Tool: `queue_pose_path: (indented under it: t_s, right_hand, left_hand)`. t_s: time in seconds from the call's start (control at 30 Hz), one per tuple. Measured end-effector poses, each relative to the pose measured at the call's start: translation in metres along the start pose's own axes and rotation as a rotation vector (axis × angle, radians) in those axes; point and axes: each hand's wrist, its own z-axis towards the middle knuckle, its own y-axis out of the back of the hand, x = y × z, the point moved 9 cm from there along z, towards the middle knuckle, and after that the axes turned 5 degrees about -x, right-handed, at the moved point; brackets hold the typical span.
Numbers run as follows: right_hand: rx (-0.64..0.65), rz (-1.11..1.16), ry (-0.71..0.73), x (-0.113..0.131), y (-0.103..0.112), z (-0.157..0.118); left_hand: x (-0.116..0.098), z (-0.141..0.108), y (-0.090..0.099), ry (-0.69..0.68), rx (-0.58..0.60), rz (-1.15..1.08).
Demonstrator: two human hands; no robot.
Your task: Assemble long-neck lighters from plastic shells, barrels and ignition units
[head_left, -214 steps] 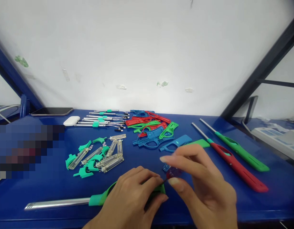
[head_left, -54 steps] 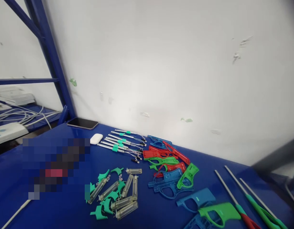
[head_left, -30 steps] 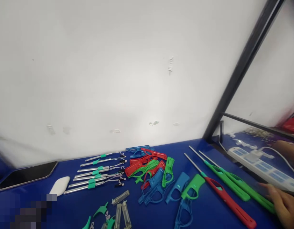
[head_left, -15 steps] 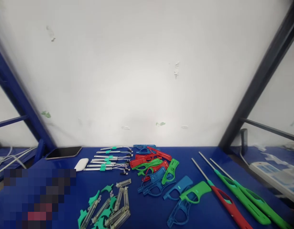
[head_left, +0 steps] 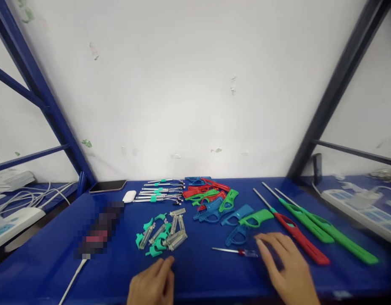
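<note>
My left hand rests at the table's front edge with its fingers curled together; nothing shows in them. Just beyond it lie green trigger pieces mixed with clear fuel tanks. My right hand is open, thumb and forefinger a little apart, beside the clear handle of a small screwdriver. The screwdriver lies flat, its shaft pointing left. Past that hand are blue, green and red lighter handle shells. Finished-looking long lighters, one red and two green, lie at the right.
Metal lighter rods with wires lie in a row at the back. Left of them are a white case and a phone. A blurred-out item has a white cable. Power strips sit beyond the frame posts.
The view has tilted down and shifted, so the table's front now shows. Both my hands and the screwdriver have come into view. The parts appear to lie as before.
</note>
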Motion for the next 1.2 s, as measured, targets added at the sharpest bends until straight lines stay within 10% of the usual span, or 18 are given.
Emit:
queue_pose_path:
  t_s: [0.2,0.43,1.2]
  right_hand:
    - [0.229,0.038,0.007,0.018,-0.025,-0.014]
    - [0.384,0.087,0.02,0.011,-0.038,-0.015]
    - [0.242,0.066,-0.073,-0.003,-0.03,-0.014]
  left_hand:
    - [0.04,-0.006,-0.007,0.317,0.127,0.032]
    - [0.039,0.001,-0.008,0.58,0.3,0.101]
    - [0.025,0.017,0.006,0.627,0.368,0.143]
